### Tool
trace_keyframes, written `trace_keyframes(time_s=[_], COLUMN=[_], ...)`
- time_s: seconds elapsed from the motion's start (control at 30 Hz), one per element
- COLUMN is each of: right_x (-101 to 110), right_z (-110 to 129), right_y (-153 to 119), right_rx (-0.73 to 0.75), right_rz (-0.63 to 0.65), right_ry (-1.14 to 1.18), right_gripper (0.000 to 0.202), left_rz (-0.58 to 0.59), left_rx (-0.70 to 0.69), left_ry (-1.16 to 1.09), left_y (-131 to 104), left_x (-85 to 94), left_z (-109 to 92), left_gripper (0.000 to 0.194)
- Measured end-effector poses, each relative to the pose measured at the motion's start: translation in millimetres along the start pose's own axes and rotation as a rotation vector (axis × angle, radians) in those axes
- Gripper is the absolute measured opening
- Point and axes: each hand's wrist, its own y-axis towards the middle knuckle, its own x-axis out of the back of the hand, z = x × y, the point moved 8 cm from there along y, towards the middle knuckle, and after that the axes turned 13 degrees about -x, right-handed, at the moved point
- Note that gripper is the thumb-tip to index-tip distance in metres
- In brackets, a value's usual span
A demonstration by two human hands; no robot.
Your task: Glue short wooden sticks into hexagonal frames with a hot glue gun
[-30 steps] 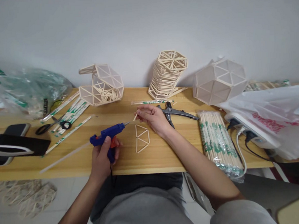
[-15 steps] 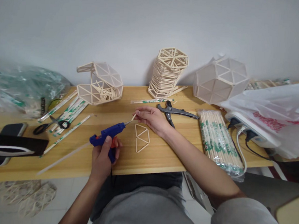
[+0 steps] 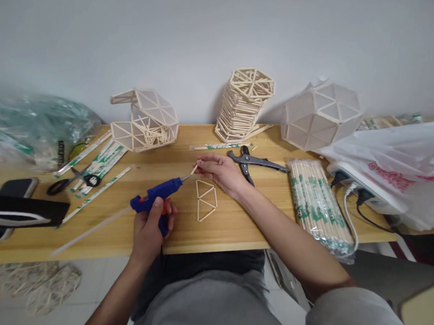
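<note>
My left hand [image 3: 152,225] is wrapped round the handle of a blue hot glue gun [image 3: 159,193], with a long pale glue stick [image 3: 89,232] sticking out of its back. Between the fingertips of my right hand [image 3: 218,171] is a short wooden stick [image 3: 193,170]. The glue gun's metal nozzle points at the lower end of that stick; whether they touch I cannot tell. Just below my right hand, a flat frame of joined short sticks [image 3: 207,201] lies on the wooden table [image 3: 182,239], its pieces forming triangles.
Behind stand an open stick model [image 3: 145,123], a tall stack of stick frames [image 3: 242,110] and a covered polyhedron [image 3: 318,117]. Cutting pliers [image 3: 257,161], a chopstick pack [image 3: 316,201] and a power strip [image 3: 367,188] lie right. Scissors [image 3: 74,180] and a phone [image 3: 18,186] lie left.
Almost nothing differs. The glue stick's rear end has shifted slightly left and down, while both hands keep their places.
</note>
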Motion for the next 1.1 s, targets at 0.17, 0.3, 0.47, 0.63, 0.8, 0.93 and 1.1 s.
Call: trace_keyframes(time_s=[0.17, 0.3, 0.47, 0.63, 0.8, 0.93, 1.1], right_x=[0, 0, -1, -1, -2, -2, -7], right_z=[0, 0, 0, 1, 1, 6, 14], right_y=[-1, -1, -1, 0, 0, -3, -10], right_rx=[-0.008, -0.014, -0.015, -0.008, -0.01, 0.03, 0.165], right_rz=[-0.009, -0.015, -0.007, -0.003, 0.016, 0.004, -0.057], right_ry=[0.006, 0.003, -0.002, -0.014, -0.014, -0.055, -0.272], right_gripper=[0.036, 0.034, 0.036, 0.039, 0.044, 0.046, 0.04], left_rz=[0.015, 0.024, 0.019, 0.024, 0.008, 0.041, 0.073], left_rx=[-0.011, -0.007, -0.023, -0.018, -0.039, 0.005, 0.065], left_ry=[0.025, 0.048, 0.039, 0.022, 0.046, 0.146, 0.318], left_y=[0, -1, 0, 0, -1, 6, 32], left_x=[-0.2, -0.4, -0.5, 0.3, 2.0, 3.3, 25.4], left_z=[-1, 0, -2, 1, 0, -3, -10], left_gripper=[0.059, 0.054, 0.054, 0.056, 0.056, 0.058, 0.058])
